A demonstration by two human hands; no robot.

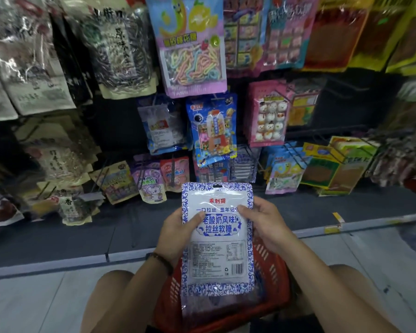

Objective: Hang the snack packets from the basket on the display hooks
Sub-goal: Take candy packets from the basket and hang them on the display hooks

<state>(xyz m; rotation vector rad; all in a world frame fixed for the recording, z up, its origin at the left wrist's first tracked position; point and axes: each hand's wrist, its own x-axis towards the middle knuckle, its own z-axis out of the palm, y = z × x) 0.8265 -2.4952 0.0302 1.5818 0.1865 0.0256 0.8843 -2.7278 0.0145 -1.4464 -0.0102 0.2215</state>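
Left hand [178,233] and right hand [265,225] grip white-blue snack packet [217,251] by both edges, thumbs on front, upright above red basket [277,280].

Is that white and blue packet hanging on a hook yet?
Not yet: left hand and right hand hold the packet over the red basket.
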